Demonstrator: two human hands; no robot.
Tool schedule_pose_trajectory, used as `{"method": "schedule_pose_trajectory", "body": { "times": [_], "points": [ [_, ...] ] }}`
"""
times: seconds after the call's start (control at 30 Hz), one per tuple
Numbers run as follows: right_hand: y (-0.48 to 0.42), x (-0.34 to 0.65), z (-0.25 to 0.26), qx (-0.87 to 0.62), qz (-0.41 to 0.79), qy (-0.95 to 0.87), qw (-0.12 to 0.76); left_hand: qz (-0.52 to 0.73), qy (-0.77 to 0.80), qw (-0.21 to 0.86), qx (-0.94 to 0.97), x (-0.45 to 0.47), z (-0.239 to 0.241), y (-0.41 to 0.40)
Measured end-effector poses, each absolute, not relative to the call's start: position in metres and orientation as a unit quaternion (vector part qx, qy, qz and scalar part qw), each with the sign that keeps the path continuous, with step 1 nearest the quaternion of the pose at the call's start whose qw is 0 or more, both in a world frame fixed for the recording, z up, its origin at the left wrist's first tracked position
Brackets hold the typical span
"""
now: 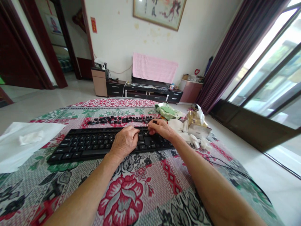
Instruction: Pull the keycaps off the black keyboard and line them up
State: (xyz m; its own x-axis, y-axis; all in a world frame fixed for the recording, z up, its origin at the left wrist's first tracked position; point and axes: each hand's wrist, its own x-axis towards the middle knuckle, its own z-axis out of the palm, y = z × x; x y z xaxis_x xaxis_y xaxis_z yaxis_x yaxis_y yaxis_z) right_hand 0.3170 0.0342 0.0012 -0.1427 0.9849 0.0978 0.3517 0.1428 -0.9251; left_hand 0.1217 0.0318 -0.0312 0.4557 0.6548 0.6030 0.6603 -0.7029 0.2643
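A black keyboard [89, 145] lies across the patterned tablecloth in front of me, tilted slightly up to the right. My left hand [125, 141] rests over its right-centre keys with the fingers curled closed; what they hold, if anything, is hidden. Over the section to the right, my right hand [161, 128] bends down in a pinch. Its fingertips reach the keyboard near a bare dark patch, and I cannot make out anything between them. Small loose black keycaps [117, 120] lie strewn in a row just behind the keyboard.
White paper [14, 147] with a crumpled tissue [31, 137] lies at the left. At the right are a green plastic packet [169, 111], a tissue box [197, 125] and crumpled tissues [196, 141]. A black cable [237, 171] trails off the right side of the table.
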Motion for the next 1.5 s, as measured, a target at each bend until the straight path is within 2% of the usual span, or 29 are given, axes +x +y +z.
{"method": "schedule_pose_trajectory", "body": {
  "times": [0.13, 0.27, 0.5, 0.63, 0.73, 0.93, 1.5],
  "points": [
    [0.036, 0.322, -0.003, -0.506, 0.441, -0.601, 0.433, -0.35, -0.386, 0.011, -0.853, 0.122, -0.032, 0.032],
    [0.034, 0.321, 0.0, -0.503, 0.422, -0.65, 0.382, -0.349, -0.39, 0.013, -0.852, 0.122, -0.033, 0.033],
    [0.016, 0.304, 0.023, -0.48, 0.151, -0.827, 0.252, -0.345, -0.392, 0.003, -0.853, 0.121, -0.032, 0.032],
    [0.015, 0.297, 0.029, -0.462, 0.087, -0.857, 0.209, -0.337, -0.398, -0.002, -0.853, 0.121, -0.031, 0.031],
    [0.018, 0.299, 0.026, -0.465, 0.092, -0.855, 0.211, -0.331, -0.398, 0.0, -0.855, 0.121, -0.03, 0.03],
    [0.024, 0.308, 0.018, -0.486, 0.174, -0.814, 0.267, -0.336, -0.397, 0.002, -0.854, 0.122, -0.029, 0.029],
    [0.019, 0.306, 0.022, -0.472, 0.143, -0.822, 0.286, -0.338, -0.401, -0.009, -0.851, 0.122, -0.031, 0.03]
  ]
}}
